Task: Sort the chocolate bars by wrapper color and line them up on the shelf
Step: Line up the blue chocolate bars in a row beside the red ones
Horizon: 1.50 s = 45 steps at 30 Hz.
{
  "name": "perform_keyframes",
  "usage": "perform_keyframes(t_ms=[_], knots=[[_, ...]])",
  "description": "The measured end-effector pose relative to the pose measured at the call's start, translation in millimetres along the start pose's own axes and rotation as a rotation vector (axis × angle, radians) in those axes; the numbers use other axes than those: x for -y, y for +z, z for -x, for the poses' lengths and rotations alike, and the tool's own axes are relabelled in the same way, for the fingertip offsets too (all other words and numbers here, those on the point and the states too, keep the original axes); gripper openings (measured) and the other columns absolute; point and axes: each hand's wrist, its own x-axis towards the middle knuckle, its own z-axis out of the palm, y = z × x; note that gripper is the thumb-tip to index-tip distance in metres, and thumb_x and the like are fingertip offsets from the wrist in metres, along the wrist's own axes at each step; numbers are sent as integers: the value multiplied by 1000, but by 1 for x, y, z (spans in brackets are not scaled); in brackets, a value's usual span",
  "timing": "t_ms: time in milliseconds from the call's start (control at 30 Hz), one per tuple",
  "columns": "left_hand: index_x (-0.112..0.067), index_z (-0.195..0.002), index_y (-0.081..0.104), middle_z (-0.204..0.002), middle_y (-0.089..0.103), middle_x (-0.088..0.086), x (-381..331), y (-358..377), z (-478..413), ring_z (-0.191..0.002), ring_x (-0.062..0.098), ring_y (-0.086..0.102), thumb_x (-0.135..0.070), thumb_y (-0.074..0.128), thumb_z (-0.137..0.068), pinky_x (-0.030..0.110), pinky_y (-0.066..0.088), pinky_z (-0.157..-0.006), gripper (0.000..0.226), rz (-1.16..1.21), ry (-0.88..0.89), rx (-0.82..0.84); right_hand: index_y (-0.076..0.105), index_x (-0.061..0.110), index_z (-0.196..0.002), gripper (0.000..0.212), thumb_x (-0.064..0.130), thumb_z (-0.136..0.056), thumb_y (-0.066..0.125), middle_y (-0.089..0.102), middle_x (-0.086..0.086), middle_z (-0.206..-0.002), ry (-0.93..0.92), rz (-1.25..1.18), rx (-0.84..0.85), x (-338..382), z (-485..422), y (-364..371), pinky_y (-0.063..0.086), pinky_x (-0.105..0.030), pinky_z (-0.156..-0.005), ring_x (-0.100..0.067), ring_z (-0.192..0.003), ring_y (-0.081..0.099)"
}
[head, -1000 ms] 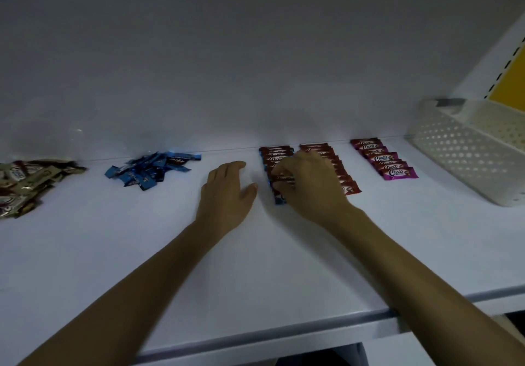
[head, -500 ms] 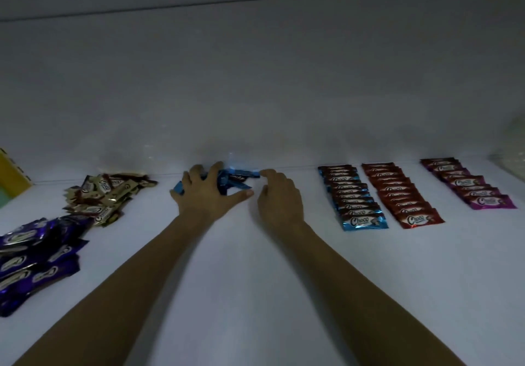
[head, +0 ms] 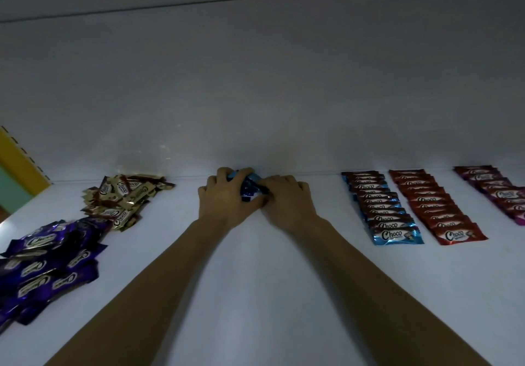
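a small blue heap of loose foil-wrapped chocolate bars (head: 249, 187) is seen at the back of the flat white shelf (head: 270, 294), right where the pale grey back wall (head: 255, 95) starts. the blue heap is used as landmark below.

the left hand (head: 224, 199) is laid on the left side of the blue heap, with fingers curled over its top and the thumb tucked in at the near edge, so bars are gripped. the right hand (head: 287, 202) is pressed to the right side of the blue heap, knuckles up and fingers bent round it, so bars are held here too. the 2 hands are touching at the near edge of the blue heap. only a narrow patch of blue wrapper is left showing between them, and the bar count cannot be told.

right of the blue heap, well apart, 3 neat overlapped rows are laid from the wall toward the camera. a blue row of "choco" bars (head: 383, 209) is nearest. a red row of the same bars (head: 434, 209) is just beyond. a magenta row (head: 497, 192) is farthest and is cut by the frame edge. gaps are seen between the rows.

left of the blue heap, apart from it, a messy gold pile of gold-and-brown wrapped bars (head: 125, 198) is seen near the wall. farther left and nearer the camera, a bigger loose purple pile of bars (head: 45, 266) is seen. whether it touches the gold pile cannot be told. far left of the blue heap, a yellow upright panel (head: 20, 161) is cut by the frame edge.
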Motion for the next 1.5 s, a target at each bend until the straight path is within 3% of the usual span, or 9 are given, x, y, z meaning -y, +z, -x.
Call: perform_keyframes(t_ms=[133, 367, 533, 700, 800, 933, 1067, 1267, 1500], knots=[[-28, -132, 57, -123, 56, 11, 0, -6, -5, -102, 35, 56, -76, 48, -65, 41, 49, -80, 83, -12, 73, 33, 63, 28, -119, 35, 14, -90, 48, 64, 3, -116, -75, -205, -19, -5, 2, -3, 40, -34, -92, -20, -105, 55], [-21, -122, 61, -113, 56, 12, -6, -3, -1, -91, 31, 59, -33, 73, -76, 34, 49, -68, 50, 81, 106, -15, 72, 23, -100, 38, 1, -88, 44, 70, 7, -105, 0, -608, -60, -4, 5, -3, 50, -25, -88, -9, -96, 63], [-19, -117, 62, -116, 59, 8, -1, -13, -2, -94, 22, 60, -10, 69, -79, 27, 47, -75, 40, 410, -23, -85, 72, 13, -87, 35, -7, -89, 43, 69, 2, -91, 48, -710, -163, -6, 4, -4, 48, -15, -79, -11, -86, 63], [-22, -111, 60, -109, 64, 4, 4, -23, 4, -91, 16, 63, 1, 65, -81, 19, 52, -73, 38, 746, -153, -120, 67, 22, -81, 33, -2, -89, 45, 68, 3, -88, 94, -652, -185, -5, 4, -4, 48, -27, -75, -15, -82, 62], [-18, -108, 61, -107, 63, 5, 0, -33, 7, -90, 19, 66, 10, 58, -84, 30, 58, -74, 37, 1022, -199, -125, 68, 17, -92, 24, 11, -97, 45, 68, 1, -94, 114, -694, -256, 0, 8, -12, 44, -15, -69, -13, -83, 60], [-20, -101, 61, -111, 64, 13, -16, -46, 14, -94, 27, 67, 13, 52, -87, 34, 59, -73, 37, 1262, -192, -97, 68, 4, -102, 37, 37, -97, 50, 69, -11, -90, 304, -1069, -43, 25, 12, -33, 51, -22, -67, -14, -75, 64], [-20, -103, 60, -113, 65, 13, -29, -46, 21, -93, 23, 67, 12, 54, -87, 28, 58, -71, 37, 1279, -195, -95, 64, 4, -108, 17, 11, -94, 56, 68, -7, -90, 320, -1226, 65, 36, 25, -46, 55, -20, -60, -12, -71, 65], [-23, -103, 63, -108, 67, 8, -77, -31, 31, -94, 25, 66, -1, 56, -91, 38, 57, -78, 25, 1540, -449, -99, 66, 13, -101, 18, 2, -92, 56, 70, -10, -98, 332, -1238, -230, 26, 50, -53, 57, -27, -75, -19, -88, 68], [-12, -94, 56, -92, 59, 12, -124, -18, 32, -81, 21, 58, -5, 44, -88, 32, 50, -68, 15, 1959, -683, 199, 63, 29, -88, 33, 0, -94, 48, 65, 1, -93, 396, -1179, -660, 24, 49, -62, 55, -29, -79, -15, -88, 63]])
